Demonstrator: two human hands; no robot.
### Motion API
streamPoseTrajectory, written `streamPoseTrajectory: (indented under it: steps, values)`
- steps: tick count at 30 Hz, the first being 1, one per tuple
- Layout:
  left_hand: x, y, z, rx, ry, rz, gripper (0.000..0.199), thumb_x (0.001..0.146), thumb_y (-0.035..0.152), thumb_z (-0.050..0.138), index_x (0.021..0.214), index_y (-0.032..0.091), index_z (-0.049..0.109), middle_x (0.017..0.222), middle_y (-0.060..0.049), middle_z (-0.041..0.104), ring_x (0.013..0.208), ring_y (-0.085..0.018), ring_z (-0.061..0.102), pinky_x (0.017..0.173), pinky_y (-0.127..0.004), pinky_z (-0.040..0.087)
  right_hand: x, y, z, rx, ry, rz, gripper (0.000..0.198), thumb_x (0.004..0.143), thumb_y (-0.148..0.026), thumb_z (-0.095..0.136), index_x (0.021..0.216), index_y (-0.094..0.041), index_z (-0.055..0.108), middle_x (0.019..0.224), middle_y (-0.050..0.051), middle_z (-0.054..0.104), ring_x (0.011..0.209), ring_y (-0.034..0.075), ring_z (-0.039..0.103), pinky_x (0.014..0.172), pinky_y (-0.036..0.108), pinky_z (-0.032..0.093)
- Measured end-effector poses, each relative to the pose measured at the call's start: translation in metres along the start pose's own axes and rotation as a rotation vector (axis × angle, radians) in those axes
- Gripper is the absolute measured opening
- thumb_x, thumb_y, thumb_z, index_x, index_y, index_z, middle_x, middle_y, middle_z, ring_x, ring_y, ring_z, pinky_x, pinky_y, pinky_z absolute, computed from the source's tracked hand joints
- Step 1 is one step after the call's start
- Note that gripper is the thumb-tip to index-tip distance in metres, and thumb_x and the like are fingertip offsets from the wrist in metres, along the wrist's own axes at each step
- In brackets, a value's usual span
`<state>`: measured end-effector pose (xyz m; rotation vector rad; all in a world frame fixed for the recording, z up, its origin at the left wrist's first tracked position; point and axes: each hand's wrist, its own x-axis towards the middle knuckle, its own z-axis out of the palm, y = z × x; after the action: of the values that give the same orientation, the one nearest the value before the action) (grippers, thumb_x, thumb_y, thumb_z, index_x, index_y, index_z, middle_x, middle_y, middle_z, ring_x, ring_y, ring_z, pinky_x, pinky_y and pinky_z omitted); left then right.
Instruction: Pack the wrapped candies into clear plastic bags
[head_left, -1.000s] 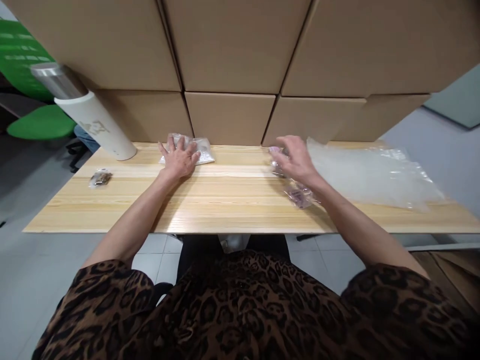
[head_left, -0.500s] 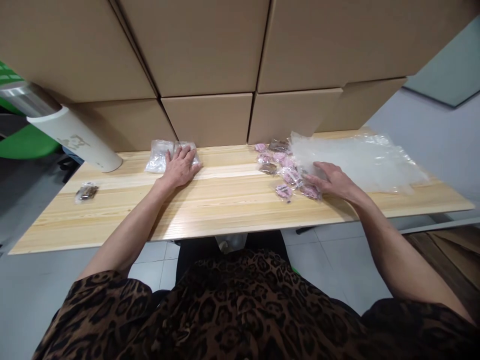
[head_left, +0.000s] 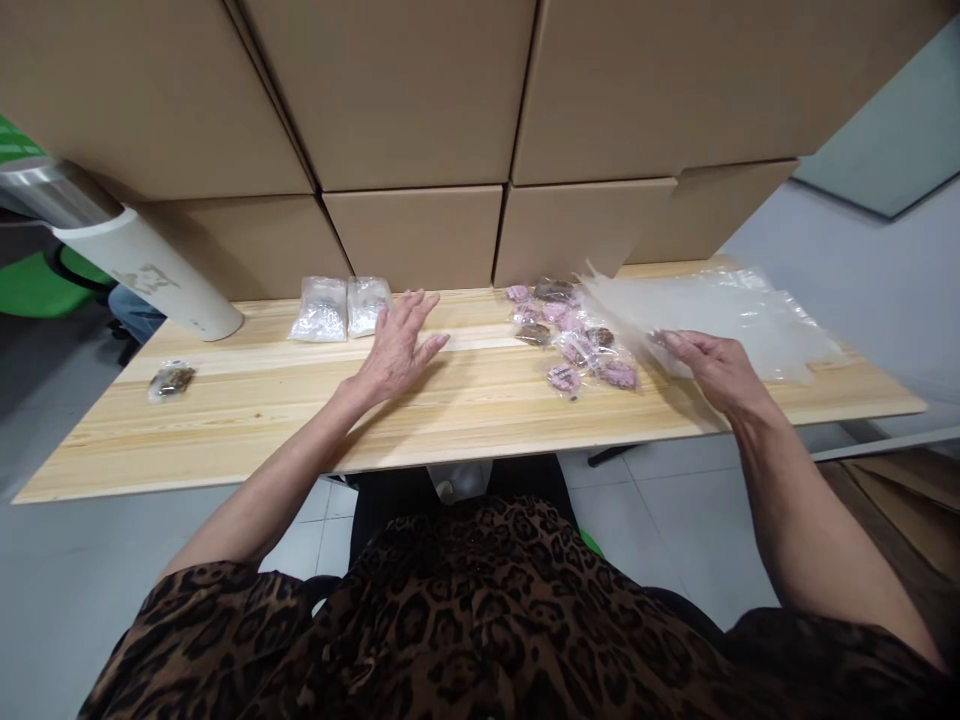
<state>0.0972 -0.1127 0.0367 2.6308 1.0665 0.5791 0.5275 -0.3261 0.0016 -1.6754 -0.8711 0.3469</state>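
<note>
My right hand (head_left: pixel 716 368) pinches the near left edge of a clear plastic bag (head_left: pixel 637 310) and lifts it off a spread stack of similar bags (head_left: pixel 757 320). My left hand (head_left: pixel 400 350) hovers over the table with its fingers apart and nothing in them. Two filled clear packets (head_left: pixel 321 312) stand side by side just left of it, against the cartons. Between my hands lies a loose group of small wrapped pieces, several with pink labels (head_left: pixel 564 378) and a few brown ones (head_left: pixel 533 334). The lifted bag partly covers the group's right side.
Stacked cardboard cartons (head_left: pixel 412 235) wall off the back of the wooden table (head_left: pixel 465 420). A white cylinder with a metal top (head_left: pixel 161 280) stands at the left. One small brown wrapped piece (head_left: pixel 172 380) lies near the left end. A person's leg in blue (head_left: pixel 135 312) shows beyond.
My left hand has come off the two packets and moved right. My right hand has closed on a bag's edge and drawn it up and to the right.
</note>
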Motion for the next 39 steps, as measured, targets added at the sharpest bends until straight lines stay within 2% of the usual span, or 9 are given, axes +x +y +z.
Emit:
streamPoseTrajectory:
  steps: [5,12,15,19,25,28,31,36,39]
  values:
    - [-0.01,0.035,0.012,-0.266,0.018,0.148,0.069,0.106,0.062,0.045,0.159,0.018,0.049,0.166,-0.017,0.053,0.158,-0.03,0.046,0.132,-0.05,0.034,-0.004,-0.01,0.025,0.161,0.158,-0.118,0.03,0.062,-0.047,0.093,0.071,-0.022,0.077,0.074,0.004,0.07,0.071,0.018,0.058,0.08,0.037,0.052]
    - [-0.01,0.061,0.036,-0.472,-0.077,0.173,0.064,0.104,0.056,0.052,0.156,0.017,0.053,0.158,-0.018,0.06,0.148,-0.031,0.057,0.126,-0.052,0.044,-0.014,-0.019,0.055,0.388,0.032,0.095,0.055,0.038,-0.041,0.107,0.057,-0.021,0.06,0.063,-0.001,0.061,0.063,0.012,0.053,0.059,0.027,0.051]
    - [-0.01,0.062,0.042,-0.496,-0.098,0.181,0.064,0.103,0.054,0.053,0.154,0.016,0.054,0.157,-0.02,0.06,0.147,-0.032,0.057,0.126,-0.052,0.044,-0.011,-0.016,0.053,0.464,0.015,0.171,0.053,0.048,-0.043,0.105,0.059,-0.021,0.059,0.063,-0.001,0.06,0.061,0.011,0.053,0.057,0.026,0.053]
    - [-0.012,0.063,0.045,-0.511,-0.118,0.162,0.062,0.102,0.052,0.054,0.154,0.018,0.054,0.157,-0.019,0.06,0.147,-0.033,0.058,0.126,-0.055,0.045,-0.006,-0.013,0.047,0.604,0.075,0.212,0.035,0.067,-0.043,0.095,0.074,-0.023,0.066,0.076,0.0,0.065,0.074,0.015,0.065,0.076,0.031,0.063]
    - [-0.014,0.065,0.047,-0.571,-0.117,0.133,0.06,0.101,0.052,0.056,0.152,0.02,0.057,0.157,-0.018,0.061,0.148,-0.032,0.058,0.128,-0.055,0.043,-0.002,-0.015,0.043,0.643,0.242,0.228,0.021,0.061,-0.019,0.089,0.073,-0.018,0.072,0.082,0.004,0.071,0.075,0.015,0.066,0.066,0.029,0.058]
    - [-0.016,0.072,0.046,-0.7,-0.12,0.056,0.06,0.099,0.055,0.059,0.148,0.02,0.061,0.157,-0.017,0.062,0.149,-0.031,0.057,0.129,-0.054,0.041,-0.008,-0.034,0.045,0.621,0.293,0.042,0.018,0.06,-0.021,0.089,0.07,-0.017,0.075,0.078,0.005,0.072,0.071,0.014,0.064,0.064,0.028,0.054]
    - [-0.017,0.082,0.041,-0.945,-0.177,-0.072,0.063,0.098,0.063,0.06,0.144,0.019,0.064,0.152,-0.017,0.066,0.144,-0.031,0.062,0.126,-0.052,0.045,-0.03,-0.066,0.058,0.442,0.218,-0.313,0.011,0.074,-0.027,0.087,0.081,-0.021,0.082,0.083,0.004,0.076,0.075,0.015,0.066,0.076,0.033,0.057]
    - [-0.023,0.095,0.022,-1.363,-0.368,-0.331,0.077,0.1,0.077,0.045,0.151,0.021,0.057,0.148,-0.021,0.068,0.124,-0.031,0.075,0.104,-0.049,0.062,-0.087,-0.107,0.112,0.012,-0.238,-0.714,0.015,0.097,-0.029,0.069,0.096,-0.036,0.082,0.102,0.002,0.079,0.098,0.022,0.073,0.091,0.046,0.062]
    - [-0.036,0.09,0.013,-1.368,-0.301,-0.438,0.065,0.098,0.052,0.064,0.154,0.02,0.054,0.138,-0.019,0.075,0.114,-0.028,0.079,0.103,-0.046,0.062,-0.111,-0.107,0.154,-0.071,-0.522,-0.939,0.022,0.101,-0.027,0.061,0.101,-0.035,0.081,0.106,0.004,0.08,0.099,0.025,0.074,0.086,0.05,0.064]
